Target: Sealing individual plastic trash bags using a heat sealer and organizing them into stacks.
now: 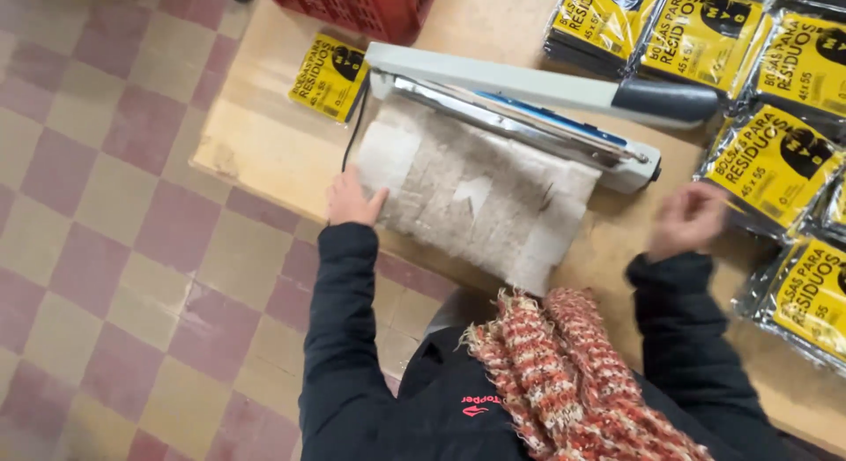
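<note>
My left hand rests flat on the near left corner of a worn grey cloth pad that lies in front of a heat sealer with its pale arm raised. Fingers curled and blurred, my right hand hovers over the wooden table to the right of the sealer, close to a yellow and black packet of bags. I see nothing held in either hand. The sealer's dark handle points right.
Several more yellow packets are piled at the right and back right. One lone packet lies at the sealer's left end. A red plastic crate stands at the back. Checkered floor tiles lie to the left.
</note>
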